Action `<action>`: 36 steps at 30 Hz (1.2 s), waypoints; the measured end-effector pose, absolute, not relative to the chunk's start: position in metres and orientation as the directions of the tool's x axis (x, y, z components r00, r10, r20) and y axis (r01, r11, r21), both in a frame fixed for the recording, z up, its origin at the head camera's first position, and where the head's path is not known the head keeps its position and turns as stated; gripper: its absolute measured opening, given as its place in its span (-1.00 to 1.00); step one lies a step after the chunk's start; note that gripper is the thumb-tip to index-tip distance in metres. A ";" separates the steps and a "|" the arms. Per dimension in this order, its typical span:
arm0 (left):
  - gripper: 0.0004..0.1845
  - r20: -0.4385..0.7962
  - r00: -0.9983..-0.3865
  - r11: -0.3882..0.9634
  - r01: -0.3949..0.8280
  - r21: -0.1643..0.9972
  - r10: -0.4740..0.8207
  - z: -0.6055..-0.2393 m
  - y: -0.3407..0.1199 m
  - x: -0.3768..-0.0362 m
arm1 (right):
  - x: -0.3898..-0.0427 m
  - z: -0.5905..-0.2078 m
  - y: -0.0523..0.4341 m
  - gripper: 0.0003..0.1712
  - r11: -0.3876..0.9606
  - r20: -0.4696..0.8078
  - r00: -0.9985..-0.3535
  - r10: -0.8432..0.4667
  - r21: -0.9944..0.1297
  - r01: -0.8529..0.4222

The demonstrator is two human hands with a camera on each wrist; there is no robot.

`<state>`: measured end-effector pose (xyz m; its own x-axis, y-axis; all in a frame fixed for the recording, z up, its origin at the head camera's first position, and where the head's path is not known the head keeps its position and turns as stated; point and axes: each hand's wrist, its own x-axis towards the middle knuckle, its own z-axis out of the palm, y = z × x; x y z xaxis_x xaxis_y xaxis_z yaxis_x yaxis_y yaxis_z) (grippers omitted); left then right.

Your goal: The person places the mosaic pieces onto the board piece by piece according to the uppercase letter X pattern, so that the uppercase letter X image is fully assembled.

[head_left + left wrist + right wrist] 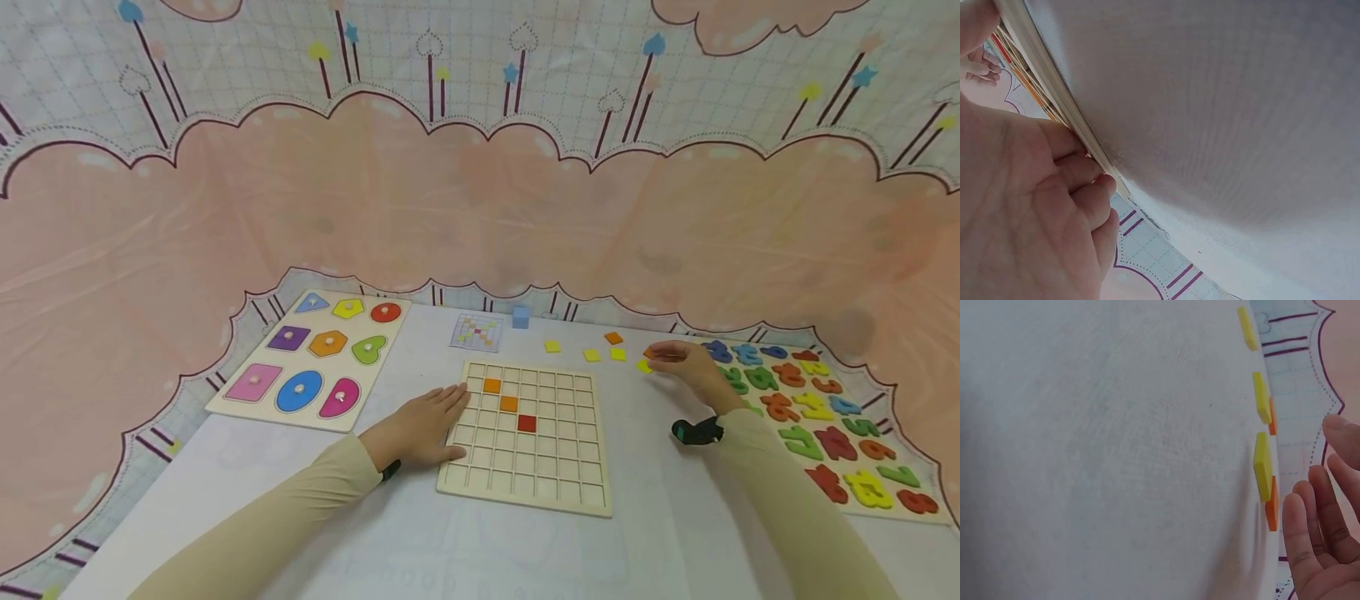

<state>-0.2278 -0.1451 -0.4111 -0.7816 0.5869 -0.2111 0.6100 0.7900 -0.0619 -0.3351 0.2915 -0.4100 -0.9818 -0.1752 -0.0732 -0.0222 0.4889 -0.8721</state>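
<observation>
A wooden grid board (525, 467) lies in the middle of the table, with two orange tiles (491, 385) and a red tile (527, 423) set in a diagonal. My left hand (423, 425) lies flat beside the board's left edge, its fingers (1079, 172) touching the board's rim (1054, 87). My right hand (678, 360) hovers at the loose tiles to the board's far right, fingers (1313, 519) straight and holding nothing. A yellow tile (1262, 465) and an orange tile (1271, 506) lie just off its fingertips. More yellow tiles (592, 355) and an orange one (613, 337) lie to the left.
A shape puzzle board (247, 408) with knobbed pieces lies at the left. A number puzzle board (937, 517) lies at the right, by my right forearm. A pattern card (477, 332) and a blue cube (521, 316) sit behind the grid board. A pink patterned cloth backs the table.
</observation>
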 end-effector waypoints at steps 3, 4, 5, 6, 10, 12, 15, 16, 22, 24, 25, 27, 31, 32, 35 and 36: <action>-0.09 -0.209 -0.784 0.793 0.607 -0.061 0.584 -0.411 -0.145 -0.228 | -0.339 -0.412 0.292 -0.40 0.520 -0.094 -0.983 -0.157 -0.854 -0.001; -0.09 -0.210 -0.785 0.794 0.605 -0.061 0.583 -0.411 -0.145 -0.228 | -0.339 -0.413 0.293 -0.40 0.537 -0.100 -0.983 -0.154 -0.844 0.002; -0.08 -0.210 -0.786 0.794 0.605 -0.060 0.582 -0.412 -0.145 -0.228 | -0.341 -0.414 0.292 -0.40 0.555 -0.106 -0.983 -0.148 -0.832 0.006; -0.08 -0.210 -0.786 0.795 0.603 -0.058 0.581 -0.412 -0.145 -0.228 | -0.341 -0.416 0.293 -0.39 0.575 -0.110 -0.983 -0.147 -0.818 0.006; -0.08 -0.217 -0.789 0.798 0.599 -0.062 0.575 -0.413 -0.144 -0.229 | -0.343 -0.418 0.293 -0.39 0.624 -0.119 -0.981 -0.156 -0.781 -0.004; -0.07 -0.220 -0.791 0.800 0.596 -0.066 0.571 -0.413 -0.144 -0.229 | -0.343 -0.420 0.293 -0.40 0.634 -0.112 -0.980 -0.166 -0.773 -0.019; -0.08 -0.222 -0.793 0.803 0.593 -0.064 0.568 -0.412 -0.143 -0.229 | -0.342 -0.421 0.293 -0.42 0.640 -0.104 -0.979 -0.174 -0.768 -0.032; -0.08 -0.222 -0.793 0.803 0.592 -0.062 0.567 -0.412 -0.143 -0.229 | -0.342 -0.421 0.293 -0.43 0.642 -0.103 -0.979 -0.175 -0.766 -0.034; -0.08 -0.217 -0.790 0.800 0.597 -0.062 0.573 -0.412 -0.143 -0.229 | -0.341 -0.420 0.290 -0.45 0.652 -0.121 -0.973 -0.197 -0.757 -0.038; -0.08 -0.214 -0.790 0.799 0.598 -0.064 0.574 -0.412 -0.143 -0.229 | -0.340 -0.420 0.289 -0.47 0.655 -0.117 -0.970 -0.213 -0.753 -0.053; -0.08 -0.214 -0.790 0.799 0.598 -0.065 0.574 -0.412 -0.143 -0.229 | -0.340 -0.420 0.289 -0.49 0.655 -0.117 -0.969 -0.216 -0.754 -0.055; -0.08 -0.214 -0.789 0.799 0.599 -0.061 0.575 -0.412 -0.143 -0.229 | -0.339 -0.420 0.289 -0.51 0.657 -0.116 -0.965 -0.234 -0.751 -0.069; -0.08 -0.220 -0.786 0.797 0.601 -0.056 0.577 -0.412 -0.143 -0.229 | -0.341 -0.422 0.289 -0.51 0.649 -0.145 -0.955 -0.258 -0.758 -0.061; -0.08 -0.220 -0.786 0.797 0.602 -0.057 0.578 -0.413 -0.143 -0.229 | -0.341 -0.423 0.289 -0.51 0.645 -0.152 -0.952 -0.265 -0.762 -0.058; -0.08 -0.215 -0.785 0.794 0.604 -0.063 0.580 -0.413 -0.144 -0.229 | -0.341 -0.422 0.289 -0.50 0.643 -0.168 -0.950 -0.262 -0.765 -0.042; -0.08 -0.213 -0.785 0.793 0.605 -0.064 0.582 -0.414 -0.144 -0.230 | -0.341 -0.421 0.288 -0.50 0.643 -0.170 -0.949 -0.264 -0.764 -0.042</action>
<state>-0.2295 -0.1444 -0.4135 -0.7849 0.5817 -0.2134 0.6054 0.7934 -0.0638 -0.3409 0.2880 -0.4210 -0.9494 -0.2641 -0.1697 -0.0424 0.6435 -0.7643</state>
